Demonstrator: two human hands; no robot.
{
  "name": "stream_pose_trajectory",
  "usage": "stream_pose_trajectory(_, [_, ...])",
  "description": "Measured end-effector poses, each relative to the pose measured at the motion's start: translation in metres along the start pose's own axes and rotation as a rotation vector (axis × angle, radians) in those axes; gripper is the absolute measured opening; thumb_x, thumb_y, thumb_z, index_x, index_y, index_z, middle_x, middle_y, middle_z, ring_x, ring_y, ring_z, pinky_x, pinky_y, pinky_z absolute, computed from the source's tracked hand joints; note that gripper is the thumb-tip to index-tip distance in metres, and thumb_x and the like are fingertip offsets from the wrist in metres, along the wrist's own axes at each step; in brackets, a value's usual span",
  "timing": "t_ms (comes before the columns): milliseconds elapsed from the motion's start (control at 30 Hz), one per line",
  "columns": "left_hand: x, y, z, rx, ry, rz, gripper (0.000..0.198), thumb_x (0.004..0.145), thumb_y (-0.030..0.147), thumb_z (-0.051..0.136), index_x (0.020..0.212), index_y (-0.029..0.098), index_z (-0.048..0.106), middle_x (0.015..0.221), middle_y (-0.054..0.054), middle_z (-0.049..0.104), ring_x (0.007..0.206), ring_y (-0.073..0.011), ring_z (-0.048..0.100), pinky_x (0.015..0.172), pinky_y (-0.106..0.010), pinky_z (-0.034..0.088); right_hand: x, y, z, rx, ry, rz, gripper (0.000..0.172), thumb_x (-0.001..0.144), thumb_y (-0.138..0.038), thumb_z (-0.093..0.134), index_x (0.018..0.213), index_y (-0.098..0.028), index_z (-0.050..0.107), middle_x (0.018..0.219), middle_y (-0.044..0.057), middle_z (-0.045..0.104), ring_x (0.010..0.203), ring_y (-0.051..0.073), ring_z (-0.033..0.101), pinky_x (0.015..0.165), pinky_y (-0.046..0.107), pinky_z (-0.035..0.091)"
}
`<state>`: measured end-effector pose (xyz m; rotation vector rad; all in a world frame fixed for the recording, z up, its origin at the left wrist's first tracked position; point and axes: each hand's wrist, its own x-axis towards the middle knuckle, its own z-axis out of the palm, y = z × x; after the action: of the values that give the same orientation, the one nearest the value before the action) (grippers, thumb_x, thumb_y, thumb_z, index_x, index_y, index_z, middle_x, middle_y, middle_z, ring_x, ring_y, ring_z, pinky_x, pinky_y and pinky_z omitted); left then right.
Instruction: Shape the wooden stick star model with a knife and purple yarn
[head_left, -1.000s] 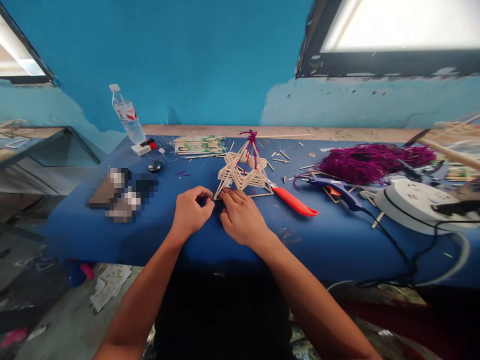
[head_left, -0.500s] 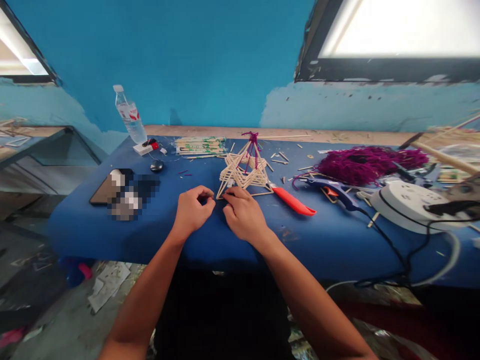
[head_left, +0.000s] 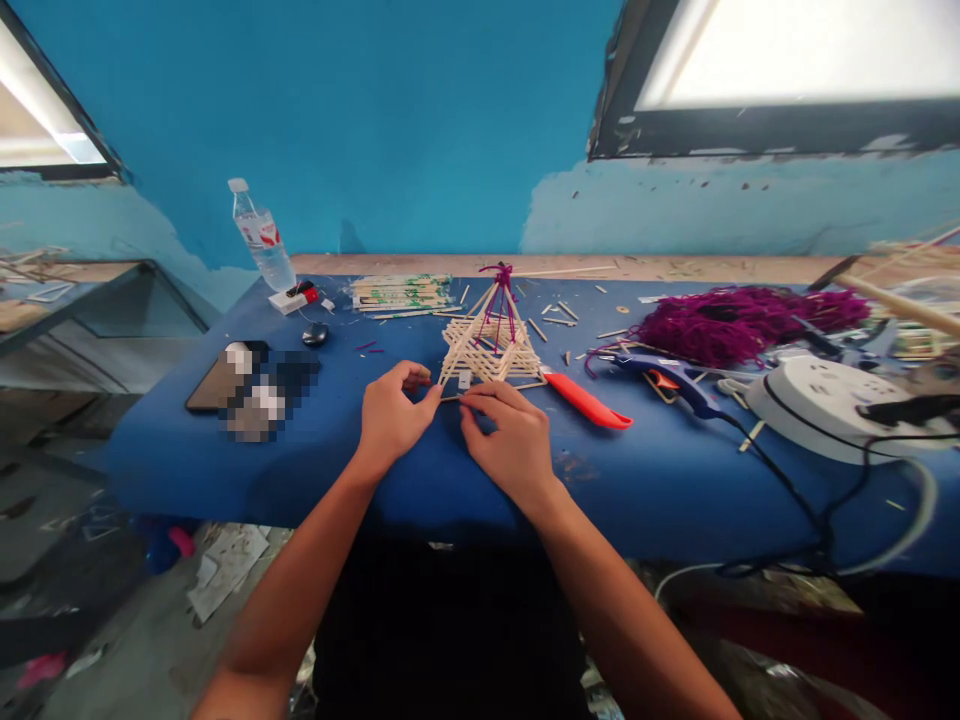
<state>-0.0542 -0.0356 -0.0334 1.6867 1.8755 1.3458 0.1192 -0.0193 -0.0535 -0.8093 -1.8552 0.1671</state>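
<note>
A woven-looking frame of thin wooden sticks (head_left: pixel 491 350) stands on the blue table, its sticks rising to a peak tied with purple yarn (head_left: pixel 504 275). At its front left corner is my left hand (head_left: pixel 397 410), fingers curled and thumb tip against the sticks. My right hand (head_left: pixel 510 430) pinches a short wooden stick (head_left: pixel 451 399) low at the frame's front edge. The stick's far end lies by my left thumb. Just right of the frame lies a cutter knife with an orange-red handle (head_left: pixel 592 402).
To the right are a blue glue gun (head_left: pixel 667 380), a purple yarn heap (head_left: pixel 742 325) and a white power strip (head_left: pixel 817 405) with cables. Packaged sticks (head_left: pixel 401 292) and offcuts lie behind. At left are a water bottle (head_left: pixel 262 240) and a small black object (head_left: pixel 315 333).
My right hand has shifted slightly right and nearer to me, showing the short stick in its pinch. My left thumb has straightened toward the frame's corner. The frame has turned a little.
</note>
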Motion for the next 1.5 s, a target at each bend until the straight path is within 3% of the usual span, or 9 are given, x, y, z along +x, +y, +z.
stream_pose_trajectory(300, [-0.008,0.029,0.030,0.193,0.082,-0.117,0.052,0.077,0.035,0.092,0.114,0.024,0.058,0.110,-0.005,0.080,0.108,-0.0309,0.072,0.092,-0.044,0.055,-0.001,0.001,-0.030,0.056,0.098,0.071,0.016,0.086,-0.007,0.064,0.083,-0.021,0.071,0.080,0.001,0.074,0.065,0.014,0.068,0.064,0.029,0.059])
stream_pose_trajectory(500, [-0.020,0.032,0.035,0.187,0.280,-0.057,0.045,0.077,0.029,0.092,0.101,0.024,0.054,0.094,0.000,0.074,0.088,-0.0206,0.071,0.083,-0.032,0.051,-0.004,0.008,-0.032,0.121,0.128,0.140,0.012,0.087,-0.011,0.067,0.086,-0.022,0.069,0.081,0.000,0.075,0.065,0.014,0.069,0.063,0.029,0.060])
stream_pose_trajectory(600, [-0.032,0.036,0.040,0.179,0.222,-0.087,0.026,0.087,0.027,0.084,0.096,0.024,0.060,0.087,0.002,0.078,0.072,-0.0165,0.069,0.072,-0.029,0.046,-0.007,0.009,-0.032,0.178,0.149,0.177,0.010,0.087,-0.012,0.068,0.087,-0.023,0.069,0.083,0.001,0.074,0.069,0.014,0.070,0.057,0.026,0.060])
stream_pose_trajectory(767, [-0.036,0.041,0.047,0.413,0.198,-0.141,0.008,0.095,0.031,0.075,0.094,0.025,0.069,0.081,-0.002,0.077,0.076,-0.0228,0.072,0.069,-0.031,0.041,-0.008,0.010,-0.037,0.181,0.135,0.153,0.014,0.088,-0.009,0.066,0.085,-0.023,0.068,0.083,0.001,0.074,0.072,0.014,0.070,0.056,0.023,0.059])
stream_pose_trajectory(867, [-0.032,0.039,0.044,0.413,0.234,-0.088,0.017,0.092,0.029,0.078,0.087,0.024,0.062,0.083,-0.002,0.073,0.082,-0.0227,0.071,0.074,-0.031,0.045,-0.010,0.010,-0.039,0.163,0.136,0.128,0.015,0.088,-0.008,0.066,0.084,-0.023,0.067,0.083,0.001,0.074,0.071,0.014,0.070,0.057,0.024,0.059])
stream_pose_trajectory(967, [-0.023,0.036,0.039,0.362,0.273,-0.061,0.033,0.085,0.029,0.084,0.099,0.024,0.055,0.102,-0.005,0.074,0.099,-0.0255,0.071,0.089,-0.035,0.051,-0.012,0.010,-0.039,0.150,0.117,0.125,0.014,0.089,-0.010,0.065,0.084,-0.023,0.067,0.083,0.001,0.075,0.069,0.014,0.069,0.057,0.026,0.059])
stream_pose_trajectory(1067, [-0.012,0.036,0.039,0.329,0.206,-0.130,0.046,0.083,0.033,0.087,0.110,0.024,0.051,0.112,-0.008,0.077,0.107,-0.0296,0.072,0.094,-0.041,0.053,-0.010,0.008,-0.039,0.137,0.102,0.142,0.013,0.091,-0.014,0.064,0.083,-0.024,0.066,0.082,0.002,0.074,0.066,0.015,0.067,0.057,0.028,0.058])
stream_pose_trajectory(1200, [-0.002,0.040,0.046,0.290,0.143,-0.229,0.047,0.083,0.033,0.087,0.109,0.026,0.048,0.107,-0.009,0.081,0.112,-0.0323,0.075,0.090,-0.041,0.055,0.000,0.007,-0.040,0.117,0.103,0.110,0.014,0.092,-0.015,0.063,0.082,-0.024,0.069,0.082,0.002,0.075,0.066,0.016,0.067,0.059,0.031,0.059])
stream_pose_trajectory(1500, [-0.003,0.033,0.049,0.208,0.178,-0.192,0.043,0.087,0.026,0.080,0.116,0.027,0.048,0.103,-0.005,0.084,0.109,-0.0314,0.078,0.092,-0.042,0.054,0.029,0.012,-0.042,0.056,0.081,0.008,0.013,0.088,-0.012,0.065,0.088,-0.024,0.072,0.082,0.000,0.076,0.066,0.015,0.070,0.066,0.031,0.060])
